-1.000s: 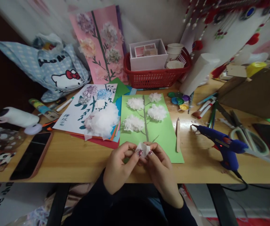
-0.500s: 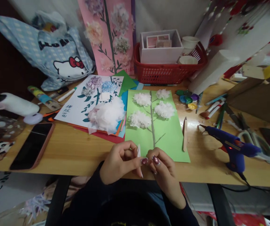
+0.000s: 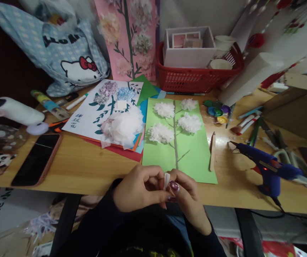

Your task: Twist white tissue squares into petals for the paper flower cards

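My left hand (image 3: pixel 144 189) and my right hand (image 3: pixel 187 198) meet at the table's front edge, fingertips together. Between them a small folded piece of white tissue paper (image 3: pixel 167 181) stands up, pinched by both; its lower part is hidden. Just beyond lies a light green sheet (image 3: pixel 161 160) with a painted grey-green stem and several white ruffled paper flowers (image 3: pixel 189 123) on it. Left of that sheet, a loose heap of white tissue paper (image 3: pixel 125 126) rests on a white sheet with painted leaves and flowers (image 3: pixel 86 116).
A blue glue gun (image 3: pixel 268 167) with a red light lies at right, its cord hanging over the edge. A wooden stick (image 3: pixel 212 151), paint pots (image 3: pixel 217 110) and scissors (image 3: pixel 289 157) are nearby. A phone (image 3: pixel 37 160) lies left; a red basket (image 3: pixel 196 80) stands behind.
My hands have closed together, the right fingertips now meeting the left ones around the white tissue piece. The view has shifted slightly.
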Tool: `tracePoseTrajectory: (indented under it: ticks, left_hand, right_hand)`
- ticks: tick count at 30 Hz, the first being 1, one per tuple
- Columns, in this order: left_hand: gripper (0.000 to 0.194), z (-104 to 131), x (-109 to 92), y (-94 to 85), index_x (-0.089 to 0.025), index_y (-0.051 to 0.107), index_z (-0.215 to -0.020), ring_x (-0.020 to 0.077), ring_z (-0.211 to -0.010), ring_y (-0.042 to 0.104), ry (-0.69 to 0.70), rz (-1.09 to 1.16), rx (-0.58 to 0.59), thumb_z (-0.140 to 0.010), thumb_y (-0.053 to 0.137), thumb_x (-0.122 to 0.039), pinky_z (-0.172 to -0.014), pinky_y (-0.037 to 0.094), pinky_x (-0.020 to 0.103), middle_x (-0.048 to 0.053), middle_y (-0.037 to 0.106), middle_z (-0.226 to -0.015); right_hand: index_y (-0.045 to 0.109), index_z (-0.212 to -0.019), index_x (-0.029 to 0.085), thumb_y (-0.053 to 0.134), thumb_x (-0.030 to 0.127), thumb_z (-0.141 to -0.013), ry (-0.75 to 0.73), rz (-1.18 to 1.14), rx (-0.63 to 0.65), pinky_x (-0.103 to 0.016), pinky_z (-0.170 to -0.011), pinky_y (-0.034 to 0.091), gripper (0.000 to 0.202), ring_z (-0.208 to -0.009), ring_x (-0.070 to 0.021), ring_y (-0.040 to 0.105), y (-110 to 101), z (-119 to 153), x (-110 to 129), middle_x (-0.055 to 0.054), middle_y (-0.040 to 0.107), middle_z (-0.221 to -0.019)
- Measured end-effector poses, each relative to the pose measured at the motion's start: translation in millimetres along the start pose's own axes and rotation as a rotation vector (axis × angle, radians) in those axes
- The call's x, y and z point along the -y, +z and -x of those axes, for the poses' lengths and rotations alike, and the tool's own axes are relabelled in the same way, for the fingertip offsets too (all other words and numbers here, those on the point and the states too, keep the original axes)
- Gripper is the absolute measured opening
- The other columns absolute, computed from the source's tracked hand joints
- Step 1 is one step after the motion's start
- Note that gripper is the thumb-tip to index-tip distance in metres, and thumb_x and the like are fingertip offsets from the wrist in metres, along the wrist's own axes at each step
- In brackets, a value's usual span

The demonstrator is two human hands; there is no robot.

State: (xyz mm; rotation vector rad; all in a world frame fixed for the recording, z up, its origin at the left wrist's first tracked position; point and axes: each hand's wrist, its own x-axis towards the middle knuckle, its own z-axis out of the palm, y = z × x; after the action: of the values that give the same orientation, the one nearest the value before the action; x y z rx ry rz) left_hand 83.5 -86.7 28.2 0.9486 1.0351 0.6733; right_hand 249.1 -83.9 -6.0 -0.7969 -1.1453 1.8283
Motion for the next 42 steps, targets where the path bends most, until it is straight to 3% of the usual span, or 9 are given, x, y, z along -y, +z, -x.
tracePoseTrajectory:
  ticks: [4, 11, 15, 17, 28, 42]
  left_hand:
    - [0.025, 1.7, -1.2, -2.2, -0.019, 0.051, -0.066, 0.0116, -0.056, 0.067, 0.022, -0.110, 0.003, -0.074, 0.076, -0.020, -0.057, 0.048, 0.020, -0.003, 0.066, -0.061]
    - [0.034, 1.9, -0.3, -4.9, -0.019, 0.050, -0.066, 0.0115, -0.058, 0.062, 0.091, -0.242, -0.011, -0.075, 0.079, -0.033, -0.055, 0.045, 0.019, -0.003, 0.063, -0.061]
    - [0.034, 1.9, 0.5, -5.9, -0.019, 0.054, -0.073, 0.0149, -0.060, 0.066, 0.101, -0.205, 0.021, -0.094, 0.053, -0.046, -0.059, 0.051, 0.024, 0.000, 0.064, -0.062]
    - [0.036, 2.1, 0.1, -5.9, -0.019, 0.054, -0.074, 0.0154, -0.059, 0.065, 0.102, -0.212, 0.015, -0.098, 0.044, -0.045, -0.060, 0.052, 0.025, 0.001, 0.063, -0.061]
    - [0.022, 2.7, -0.2, -4.8, -0.020, 0.053, -0.077, 0.0158, -0.059, 0.065, 0.113, -0.254, 0.019, -0.093, 0.048, -0.033, -0.058, 0.052, 0.025, 0.000, 0.063, -0.063]
    - [0.021, 3.7, -1.5, -3.4, -0.019, 0.052, -0.075, 0.0153, -0.058, 0.066, 0.135, -0.314, -0.001, -0.092, 0.047, -0.031, -0.056, 0.050, 0.023, 0.000, 0.063, -0.062]
  right_hand:
    - [0.056, -0.068, 0.019, 0.062, 0.040, -0.095, -0.011, 0.040, 0.006, -0.020, -0.046, 0.031, 0.034, -0.048, -0.0087, 0.037, -2.4, -1.2, -3.1, 0.005, 0.049, -0.056]
    - [0.054, -0.065, 0.019, 0.058, 0.036, -0.095, -0.035, 0.127, -0.010, -0.022, -0.047, 0.030, 0.035, -0.049, -0.0099, 0.037, -5.2, -1.5, -5.6, 0.005, 0.046, -0.053]
    - [0.052, -0.064, 0.019, 0.057, 0.037, -0.097, -0.021, 0.097, -0.007, -0.022, -0.048, 0.032, 0.038, -0.048, -0.0104, 0.039, -4.1, -1.3, -5.4, 0.005, 0.045, -0.052]
    - [0.052, -0.065, 0.019, 0.056, 0.037, -0.098, -0.023, 0.087, 0.000, -0.022, -0.049, 0.032, 0.037, -0.049, -0.0103, 0.040, -3.8, -1.0, -6.0, 0.005, 0.045, -0.053]
    - [0.050, -0.066, 0.020, 0.056, 0.038, -0.099, -0.021, 0.095, 0.011, -0.021, -0.050, 0.032, 0.039, -0.050, -0.0096, 0.038, -4.7, -0.2, -8.4, 0.006, 0.043, -0.055]
    - [0.049, -0.067, 0.020, 0.055, 0.039, -0.099, -0.013, 0.119, 0.025, -0.021, -0.049, 0.031, 0.038, -0.050, -0.0098, 0.038, -3.6, -0.6, -7.6, 0.006, 0.043, -0.056]
